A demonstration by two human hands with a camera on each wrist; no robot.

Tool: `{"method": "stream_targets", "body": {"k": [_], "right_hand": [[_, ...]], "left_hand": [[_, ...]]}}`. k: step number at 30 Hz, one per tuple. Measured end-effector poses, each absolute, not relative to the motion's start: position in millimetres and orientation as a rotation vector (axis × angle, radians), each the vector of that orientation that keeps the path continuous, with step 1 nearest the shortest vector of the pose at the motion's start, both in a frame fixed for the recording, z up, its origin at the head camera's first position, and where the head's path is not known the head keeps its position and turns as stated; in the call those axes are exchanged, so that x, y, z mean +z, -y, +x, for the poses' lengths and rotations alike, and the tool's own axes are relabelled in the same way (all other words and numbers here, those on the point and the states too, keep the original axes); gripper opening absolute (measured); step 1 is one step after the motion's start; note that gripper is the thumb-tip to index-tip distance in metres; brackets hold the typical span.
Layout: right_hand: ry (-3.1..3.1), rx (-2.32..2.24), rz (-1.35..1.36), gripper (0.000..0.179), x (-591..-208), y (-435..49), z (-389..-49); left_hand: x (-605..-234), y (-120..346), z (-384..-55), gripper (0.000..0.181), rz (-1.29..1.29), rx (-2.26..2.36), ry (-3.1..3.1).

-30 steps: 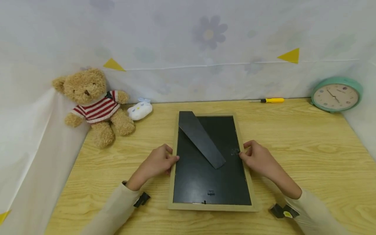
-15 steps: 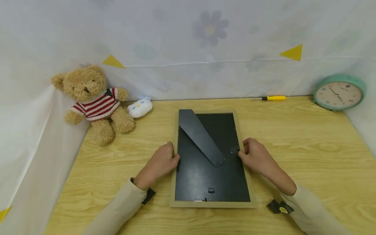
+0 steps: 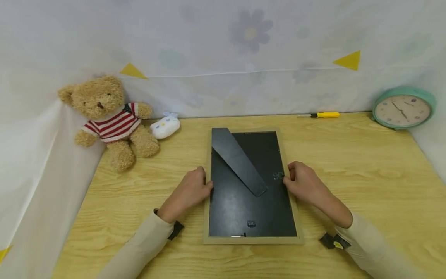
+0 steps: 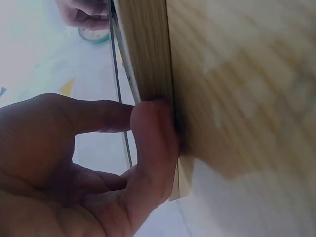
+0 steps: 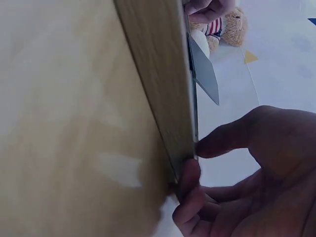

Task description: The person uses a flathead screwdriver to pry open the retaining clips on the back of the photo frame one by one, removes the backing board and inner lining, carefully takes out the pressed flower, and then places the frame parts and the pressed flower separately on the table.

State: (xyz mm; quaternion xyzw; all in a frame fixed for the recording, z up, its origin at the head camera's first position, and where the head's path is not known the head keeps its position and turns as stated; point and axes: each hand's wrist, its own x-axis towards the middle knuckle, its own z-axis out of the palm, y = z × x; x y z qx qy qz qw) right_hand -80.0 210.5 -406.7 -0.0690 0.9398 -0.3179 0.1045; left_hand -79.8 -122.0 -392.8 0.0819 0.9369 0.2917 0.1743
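A picture frame with a light wood border lies face down on the table, its black backing turned up. A dark easel stand slants across the backing from the upper left. My left hand grips the frame's left side, thumb over the edge; in the left wrist view a curled finger presses the wooden side. On the opposite side my right hand pinches the border, its thumb on top near a small metal clip. Its fingertips sit at the wood's lower edge in the right wrist view.
At the back left a teddy bear in a striped shirt leans by a small white plush. A yellow-handled screwdriver lies along the table's back edge. A green round clock stands at the back right.
The left hand's fingers have drawn in closer round the frame's left side. The frame has straightened very slightly, and the whole head view has shifted a little. The right hand keeps its hold.
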Motion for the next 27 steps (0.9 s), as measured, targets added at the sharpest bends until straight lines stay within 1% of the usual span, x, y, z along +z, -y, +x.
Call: {"method": "stream_targets", "body": {"k": [3,6,8,12,16,20,23,27], "right_hand": [[-2.752,-0.837,-0.252,0.04,-394.8,-218.6,-90.0],[-2.758,-0.731,-0.272,0.045,-378.3,-233.4,-105.3],[-2.782,-0.683,-0.277,0.047,-368.0,-246.3,-117.1],[-2.924,-0.532,-0.32,0.041,-358.8,-275.0,-142.1],[-3.062,-0.325,-0.358,0.036,-363.1,-300.2,-172.6],[-3.081,-0.25,-0.437,0.036,-371.4,-322.7,-202.1],[-3.076,-0.234,-0.517,0.037,-379.8,-336.9,-218.0],[-3.068,-0.233,-0.566,0.036,-389.2,-348.5,-230.2]], "left_hand": [[-387.4,123.6,-83.1,0.024,0.202,0.762,-2.658],[-381.9,128.5,-90.4,0.042,0.205,0.652,-2.69],[-379.3,134.2,-98.0,0.055,0.241,0.614,-2.726],[-380.9,150.2,-120.0,0.068,0.37,0.762,-2.732],[-387.1,164.4,-145.2,0.081,0.53,0.948,-2.66],[-395.6,169.6,-164.2,0.097,0.717,0.901,-2.629],[-400.1,170.0,-171.1,0.106,0.804,0.823,-2.611],[-403.0,169.8,-174.8,0.11,0.835,0.766,-2.604]]}}
